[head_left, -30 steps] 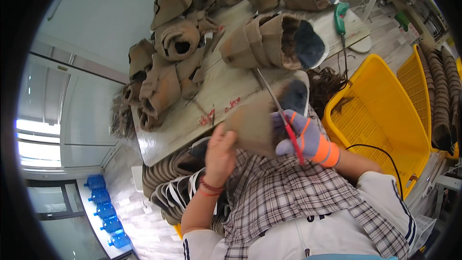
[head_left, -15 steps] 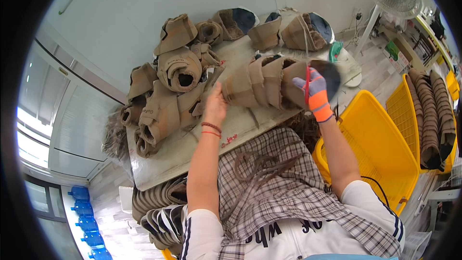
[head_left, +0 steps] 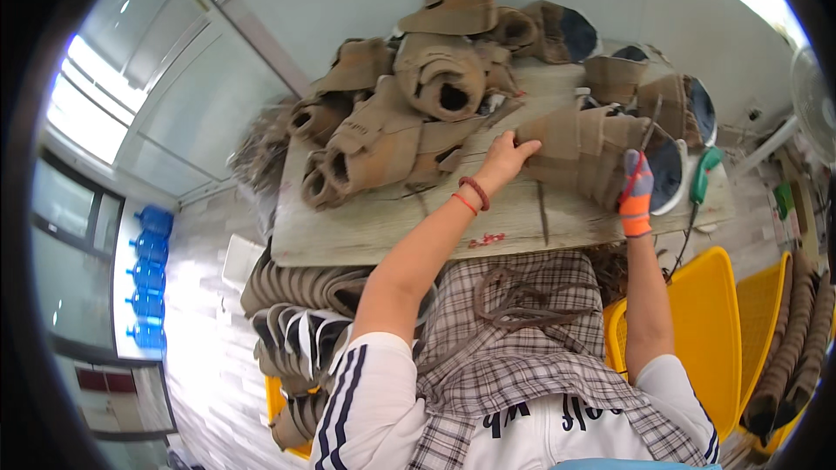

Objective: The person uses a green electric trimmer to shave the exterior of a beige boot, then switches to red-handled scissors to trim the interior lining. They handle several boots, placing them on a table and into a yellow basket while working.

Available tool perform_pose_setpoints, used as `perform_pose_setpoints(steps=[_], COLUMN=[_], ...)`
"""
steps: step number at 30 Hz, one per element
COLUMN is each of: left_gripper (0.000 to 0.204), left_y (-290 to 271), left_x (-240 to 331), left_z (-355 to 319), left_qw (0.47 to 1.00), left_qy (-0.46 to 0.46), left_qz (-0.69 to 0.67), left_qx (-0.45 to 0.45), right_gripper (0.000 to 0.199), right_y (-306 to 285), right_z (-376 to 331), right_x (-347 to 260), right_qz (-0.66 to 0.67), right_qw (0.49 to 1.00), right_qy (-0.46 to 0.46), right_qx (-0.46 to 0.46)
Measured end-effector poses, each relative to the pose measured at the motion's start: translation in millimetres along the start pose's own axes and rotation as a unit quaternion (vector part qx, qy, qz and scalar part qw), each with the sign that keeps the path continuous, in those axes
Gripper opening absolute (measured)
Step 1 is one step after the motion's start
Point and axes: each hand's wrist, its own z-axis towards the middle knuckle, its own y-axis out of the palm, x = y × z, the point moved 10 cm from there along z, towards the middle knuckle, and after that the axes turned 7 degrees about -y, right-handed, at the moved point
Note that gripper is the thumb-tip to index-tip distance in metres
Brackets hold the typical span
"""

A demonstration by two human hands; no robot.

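A row of brown plaid, fleece-lined fabric wraps [head_left: 579,152], nested one into another, lies across the right half of the table. Its left end is pinched by my bare left hand [head_left: 501,161], which has beaded and red bands at the wrist. On my right hand [head_left: 637,196] is a grey-purple and orange glove. That hand is closed round a red-handled tool [head_left: 630,178] with a long thin metal part reaching up past the wraps; its exact kind is unclear. Dark lining shows at the row's right end, next to the glove.
More rolled brown wraps [head_left: 440,78] are piled at the table's left and back. A green corded hand tool [head_left: 704,176] sits at the right edge of the table [head_left: 366,239]. Yellow baskets [head_left: 697,322] stand lower right, and stacked wraps [head_left: 296,287] lie lower left.
My view has swung to the right edge less and the left more, so the table sits further right. The row of wraps now lies lower against the table, both hands still on it.
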Motion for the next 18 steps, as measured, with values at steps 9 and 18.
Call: perform_pose_setpoints(steps=[9, 18], left_gripper=[0.027, 0.017], left_y=[-216.8, -317.2], left_x=[31.7, 60.7], left_z=[-210.7, -215.0], left_qw=[0.743, 0.838], left_qy=[0.243, 0.295], left_qz=[0.377, 0.205], left_qx=[0.497, 0.411], right_gripper=[0.023, 0.025], right_y=[-41.5, 23.5], right_z=[-68.2, -163.9], right_x=[-96.6, -96.2], right_qz=[-0.17, -0.179], right_qw=[0.981, 0.97], right_qy=[0.047, 0.108], right_qx=[0.077, -0.126])
